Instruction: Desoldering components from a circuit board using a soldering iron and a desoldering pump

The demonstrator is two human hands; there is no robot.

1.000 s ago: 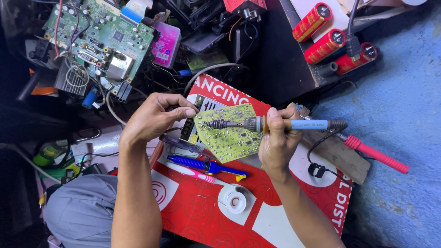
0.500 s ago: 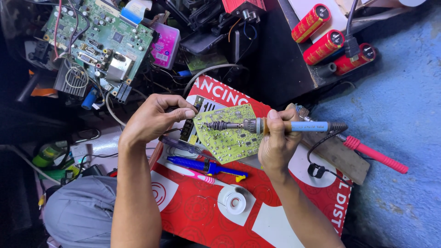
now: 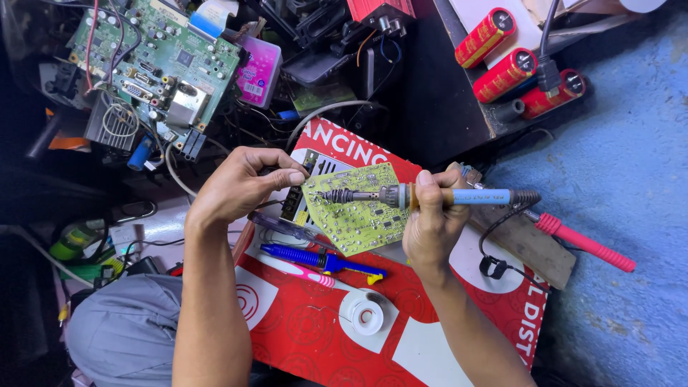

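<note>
Soldering iron [image 3: 430, 196] in our right hand [image 3: 430, 229], we hold it level, fingers wrapped tight round its blue and tan handle, the dark metal tip pointing left and resting on the small yellow-green circuit board [image 3: 355, 208]. That board lies solder side up on a red and white printed sheet [image 3: 315, 337] that covers the work surface before us. Our left hand [image 3: 240, 186] comes in from the other side, thumb and forefinger pinched together at the board's upper left edge, just beside a black ribbed part [image 3: 292, 204] there; whether they grip the board itself or something thin against it, we cannot tell. Below the board lie a clear-bodied pen [image 3: 279, 226], a blue desoldering pump [image 3: 315, 259] with a yellow tip and a pink and white stick [image 3: 297, 271], close together. Nearer us sits a white reel of solder wire [image 3: 365, 314]. Off to the right a pink-handled tool [image 3: 588, 244] rests on the blue floor [image 3: 631, 165], near the iron's black cord. Up on the left a larger green board [image 3: 161, 61] with connectors and wires lies among dark clutter, and three red cylindrical capacitors [image 3: 512, 72] sit at the upper right on a black surface. Our grey-clad knee [image 3: 125, 333] shows at the lower left.
</note>
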